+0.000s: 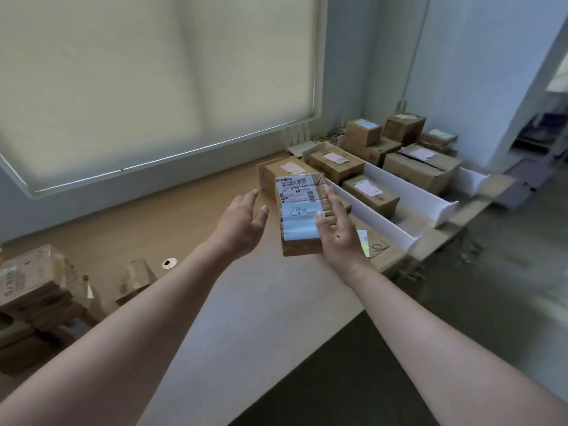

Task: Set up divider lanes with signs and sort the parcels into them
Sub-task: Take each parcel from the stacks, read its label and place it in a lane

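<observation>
A small cardboard parcel with a barcode label and a handwritten blue note is held up in front of me. My right hand grips its right side, thumb over the note. My left hand hovers open just left of the parcel, not touching it. Beyond, white divider boards form lanes on a flattened cardboard sheet. Several labelled parcels lie in the lanes, and a larger box stands behind the held parcel.
A stack of unsorted cardboard boxes sits at the left on the brown floor. A tape roll lies near a small box. A window blind fills the wall ahead. Dark flooring runs along the right.
</observation>
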The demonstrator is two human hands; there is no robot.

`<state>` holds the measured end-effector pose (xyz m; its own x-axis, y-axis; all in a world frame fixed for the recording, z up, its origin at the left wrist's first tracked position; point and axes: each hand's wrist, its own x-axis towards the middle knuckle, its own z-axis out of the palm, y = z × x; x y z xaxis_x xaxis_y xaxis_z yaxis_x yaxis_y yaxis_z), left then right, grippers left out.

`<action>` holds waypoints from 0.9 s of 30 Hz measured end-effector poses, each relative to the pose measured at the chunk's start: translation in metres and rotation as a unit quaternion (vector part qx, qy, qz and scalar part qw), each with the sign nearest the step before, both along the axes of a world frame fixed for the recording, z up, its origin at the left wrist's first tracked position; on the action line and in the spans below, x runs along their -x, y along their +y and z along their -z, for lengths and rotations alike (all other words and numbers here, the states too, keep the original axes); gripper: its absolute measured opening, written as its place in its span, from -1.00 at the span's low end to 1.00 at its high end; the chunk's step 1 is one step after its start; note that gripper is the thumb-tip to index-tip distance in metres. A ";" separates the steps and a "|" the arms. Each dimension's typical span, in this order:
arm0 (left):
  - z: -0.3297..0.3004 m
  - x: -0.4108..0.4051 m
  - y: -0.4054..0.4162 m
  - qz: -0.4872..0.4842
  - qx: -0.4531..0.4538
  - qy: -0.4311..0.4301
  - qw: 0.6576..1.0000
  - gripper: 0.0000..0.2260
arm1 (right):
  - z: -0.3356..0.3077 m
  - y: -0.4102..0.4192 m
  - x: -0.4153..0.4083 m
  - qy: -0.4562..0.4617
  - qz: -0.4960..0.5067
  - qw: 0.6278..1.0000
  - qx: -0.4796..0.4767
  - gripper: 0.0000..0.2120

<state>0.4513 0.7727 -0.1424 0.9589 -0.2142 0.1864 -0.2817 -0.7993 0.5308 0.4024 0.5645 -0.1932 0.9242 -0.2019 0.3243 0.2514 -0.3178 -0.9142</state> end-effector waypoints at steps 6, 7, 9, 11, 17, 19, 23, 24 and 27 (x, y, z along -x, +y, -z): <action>0.001 0.006 -0.147 0.047 -0.143 -0.002 0.989 -0.38 | -0.005 -0.150 0.038 0.006 0.013 1.000 0.019 -0.55; 0.000 0.007 -0.171 0.053 -0.146 -0.005 0.988 -0.38 | -0.007 -0.173 0.042 0.005 0.021 1.000 0.019 -0.56; -0.002 0.007 -0.216 0.067 -0.140 -0.010 0.988 -0.39 | -0.010 -0.215 0.048 -0.001 0.031 1.000 0.002 -0.58; -0.001 0.005 -0.256 0.077 -0.133 -0.008 0.988 -0.41 | -0.009 -0.252 0.050 0.002 0.042 0.999 -0.019 -0.59; 0.011 -0.026 -0.356 0.098 -0.128 0.002 0.987 -0.49 | 0.002 -0.354 0.028 -0.003 0.096 0.995 -0.038 -0.58; 0.014 -0.046 -0.389 0.103 -0.139 0.000 0.985 -0.51 | 0.008 -0.385 0.011 0.005 0.107 0.993 -0.044 -0.57; 0.025 -0.105 -0.454 0.110 -0.174 -0.021 0.978 -0.54 | 0.018 -0.444 -0.038 0.012 0.117 0.991 -0.067 -0.56; 0.028 -0.122 -0.470 0.110 -0.180 -0.022 0.977 -0.53 | 0.020 -0.458 -0.054 0.016 0.121 0.990 -0.068 -0.55; 0.035 -0.177 -0.521 0.112 -0.189 -0.017 0.975 -0.54 | 0.025 -0.503 -0.103 0.023 0.122 0.990 -0.071 -0.56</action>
